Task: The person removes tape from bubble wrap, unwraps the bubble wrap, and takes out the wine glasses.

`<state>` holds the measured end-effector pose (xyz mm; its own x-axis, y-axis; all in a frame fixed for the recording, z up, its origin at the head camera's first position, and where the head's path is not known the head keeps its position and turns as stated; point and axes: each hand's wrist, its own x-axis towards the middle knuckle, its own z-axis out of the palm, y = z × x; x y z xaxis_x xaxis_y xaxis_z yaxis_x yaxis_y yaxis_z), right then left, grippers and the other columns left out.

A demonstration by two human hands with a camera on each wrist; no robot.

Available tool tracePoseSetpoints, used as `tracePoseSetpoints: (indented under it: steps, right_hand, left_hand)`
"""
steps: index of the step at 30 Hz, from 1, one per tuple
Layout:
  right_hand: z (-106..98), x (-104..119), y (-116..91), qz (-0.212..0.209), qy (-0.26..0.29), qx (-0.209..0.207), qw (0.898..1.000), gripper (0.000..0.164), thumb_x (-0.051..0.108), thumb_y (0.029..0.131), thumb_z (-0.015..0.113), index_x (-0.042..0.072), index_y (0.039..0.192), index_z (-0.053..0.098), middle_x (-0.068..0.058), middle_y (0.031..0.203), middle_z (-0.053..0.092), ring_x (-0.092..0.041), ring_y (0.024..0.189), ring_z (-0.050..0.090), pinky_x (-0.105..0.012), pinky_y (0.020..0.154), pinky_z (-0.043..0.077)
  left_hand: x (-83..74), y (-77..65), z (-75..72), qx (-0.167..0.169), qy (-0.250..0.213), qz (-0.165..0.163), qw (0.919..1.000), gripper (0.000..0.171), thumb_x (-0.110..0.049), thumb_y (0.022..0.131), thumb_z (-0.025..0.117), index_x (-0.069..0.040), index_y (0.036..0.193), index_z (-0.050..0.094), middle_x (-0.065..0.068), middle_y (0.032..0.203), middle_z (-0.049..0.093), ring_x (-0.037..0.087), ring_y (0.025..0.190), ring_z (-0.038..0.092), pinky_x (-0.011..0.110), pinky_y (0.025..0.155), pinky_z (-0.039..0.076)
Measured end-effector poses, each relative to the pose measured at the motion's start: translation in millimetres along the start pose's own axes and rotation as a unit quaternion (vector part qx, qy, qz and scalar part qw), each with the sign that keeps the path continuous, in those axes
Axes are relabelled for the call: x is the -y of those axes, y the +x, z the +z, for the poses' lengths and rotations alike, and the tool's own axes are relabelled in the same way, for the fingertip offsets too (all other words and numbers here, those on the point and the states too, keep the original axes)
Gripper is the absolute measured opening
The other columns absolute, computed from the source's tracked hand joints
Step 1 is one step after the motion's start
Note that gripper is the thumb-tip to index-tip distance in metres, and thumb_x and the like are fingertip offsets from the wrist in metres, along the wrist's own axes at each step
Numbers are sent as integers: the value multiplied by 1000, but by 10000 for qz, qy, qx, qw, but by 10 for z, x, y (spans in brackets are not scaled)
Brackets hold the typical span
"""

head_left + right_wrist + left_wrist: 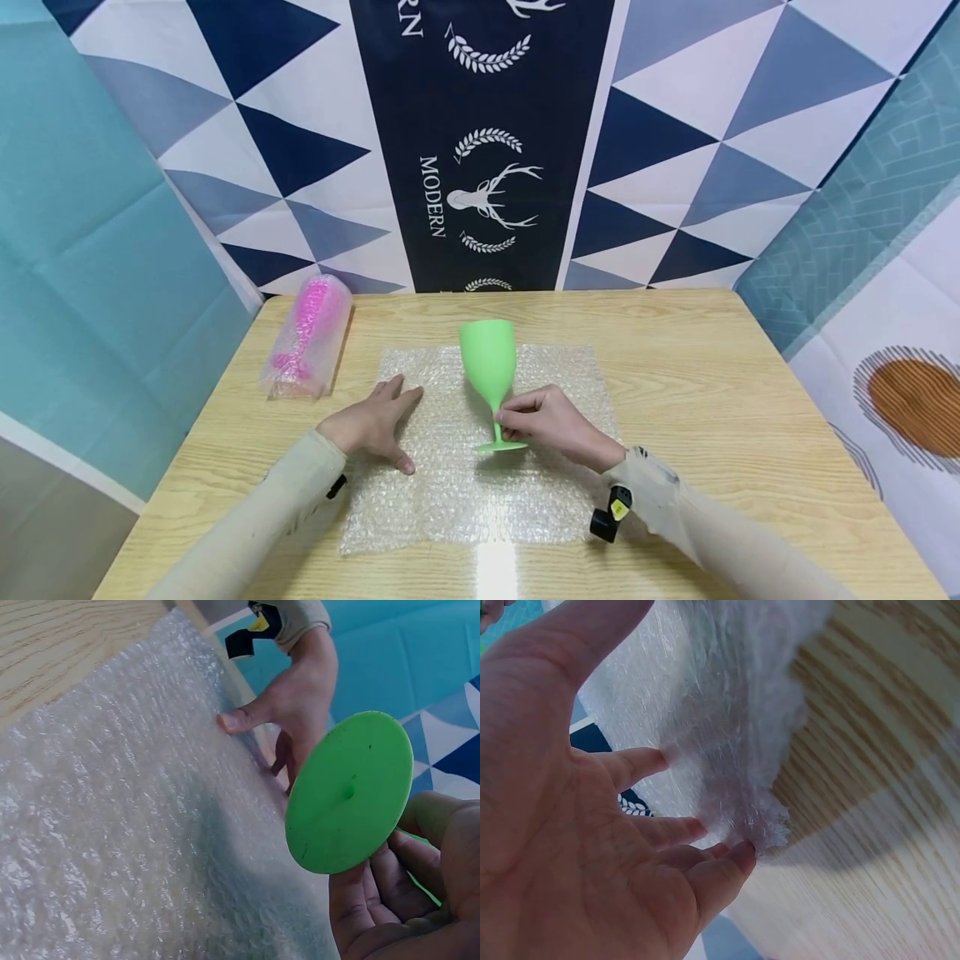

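Note:
A green plastic goblet [489, 358] is over the middle of a bubble wrap sheet [450, 508], its cup toward the back and its round foot toward the front. My right hand [551, 425] pinches its stem between thumb and fingers. In the right wrist view the underside of the goblet's foot [352, 791] faces the camera, hiding most of the stem. Spread out at the sheet's left edge is my left hand [375, 425], fingers fairly straight. In the left wrist view its fingertips touch the bubble wrap's edge [757, 817].
At the back left of the wooden table [675, 375] lies a pink goblet [307, 325] rolled in bubble wrap. A patterned cloth [300, 125] hangs behind the table's far edge. Each wrist wears a small black camera, the right one [606, 521] plainly visible.

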<state>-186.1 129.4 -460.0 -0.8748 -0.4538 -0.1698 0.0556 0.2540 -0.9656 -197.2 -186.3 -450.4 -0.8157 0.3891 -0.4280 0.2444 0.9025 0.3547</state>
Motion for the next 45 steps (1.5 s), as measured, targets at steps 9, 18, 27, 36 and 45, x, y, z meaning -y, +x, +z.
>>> tracePoseSetpoints:
  steps: [9, 18, 27, 36, 45]
  right_hand:
    - [-34, 71, 14, -125, 56, -101, 9999, 34, 22, 93, 76, -6, 113, 75, -9, 91, 78, -18, 84, 73, -32, 80, 63]
    - [-61, 170, 36, -390, -50, -110, 9992, 32, 21, 94, 75, -6, 111, 75, -10, 90, 78, -16, 83, 73, -31, 79, 63]
    - [-95, 242, 47, -651, -439, -223, 9967, 24, 25, 96, 74, 3, 105, 80, -9, 90, 78, -18, 83, 72, -38, 78, 63]
    - [-93, 268, 92, -1033, -849, -243, 9907, 21, 21, 96, 74, 3, 106, 76, -11, 96, 77, -19, 84, 71, -29, 73, 61]
    - [-99, 328, 94, -1151, -1302, -395, 9840, 20, 19, 93, 74, 2, 104, 76, -8, 95, 77, -13, 84, 71, -27, 76, 61]
  left_hand:
    - [-1, -8, 5, -42, -3, -8, 10000, 130, -49, 61, 95, -16, 165, 24, 23, 171, 1, 50, 156, 8, 70, 118, 26]
    - [6, -19, 21, -93, -24, -27, 10000, 130, -48, 60, 95, -16, 165, 24, 24, 171, 2, 51, 156, 8, 70, 119, 25]
    - [-17, -21, 29, -81, -103, 19, 9999, 130, -48, 60, 95, -16, 164, 25, 24, 171, 1, 51, 156, 8, 70, 118, 25]
    - [-21, -47, 40, -88, -169, 45, 9998, 128, -47, 61, 95, -15, 164, 25, 24, 171, 3, 49, 156, 8, 70, 118, 29]
    - [-23, -43, 50, -106, -205, 50, 9997, 129, -47, 61, 95, -15, 164, 25, 24, 171, 3, 50, 156, 7, 71, 117, 28]
